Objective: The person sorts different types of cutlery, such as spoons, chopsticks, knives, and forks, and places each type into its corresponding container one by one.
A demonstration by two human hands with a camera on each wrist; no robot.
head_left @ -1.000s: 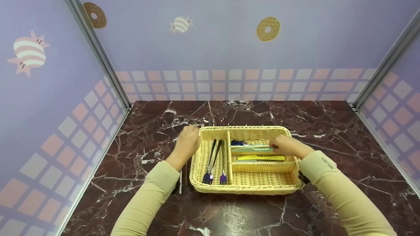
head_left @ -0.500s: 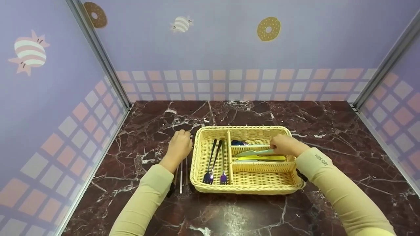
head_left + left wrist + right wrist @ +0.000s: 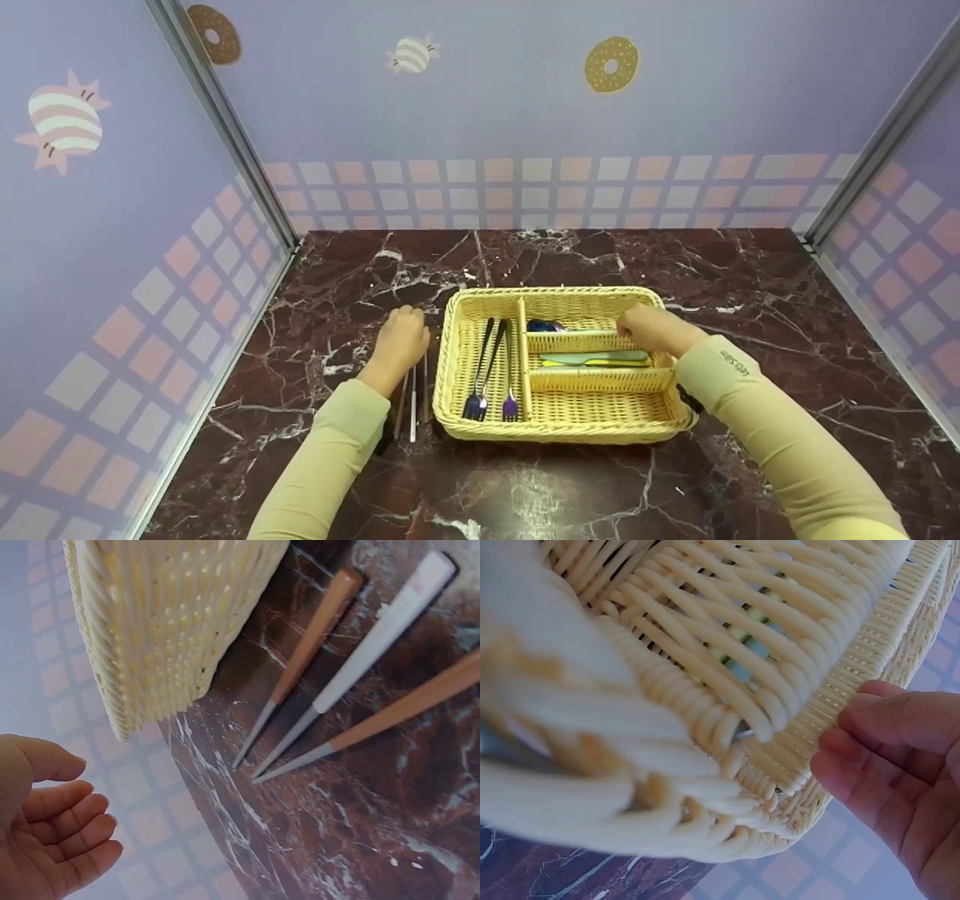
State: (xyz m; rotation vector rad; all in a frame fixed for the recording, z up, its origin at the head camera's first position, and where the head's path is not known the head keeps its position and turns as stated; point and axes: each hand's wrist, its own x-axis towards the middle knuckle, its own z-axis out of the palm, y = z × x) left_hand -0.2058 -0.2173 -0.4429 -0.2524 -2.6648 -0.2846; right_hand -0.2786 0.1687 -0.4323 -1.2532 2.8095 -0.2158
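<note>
My right hand point(image 3: 652, 330) hovers over the middle compartments of a woven cutlery basket point(image 3: 562, 433); in the right wrist view its fingers are relaxed, with nothing between them. Below it, a mint-green knife point(image 3: 596, 356) lies beside a yellow knife point(image 3: 622, 364) in one compartment. Left of the basket, my left hand point(image 3: 401, 341) is held above several chopsticks lying on the table. The left wrist view shows it loosely curled, holding nothing, apart from a white chopstick point(image 3: 382, 634) between a short-looking brown chopstick point(image 3: 311, 645) and another brown chopstick point(image 3: 409, 709).
Purple forks point(image 3: 511, 405) with dark handles lie in the basket's left compartment. Behind the knives, a dark blue spoon head point(image 3: 541, 326) shows in the back compartment. Patterned walls enclose the marble-look table point(image 3: 540, 495) at the back and sides.
My right hand has let go of the mint-green knife, which dropped from above the divider to lie with the yellow one. My left hand has drawn away from the basket rim, leftward and nearer.
</note>
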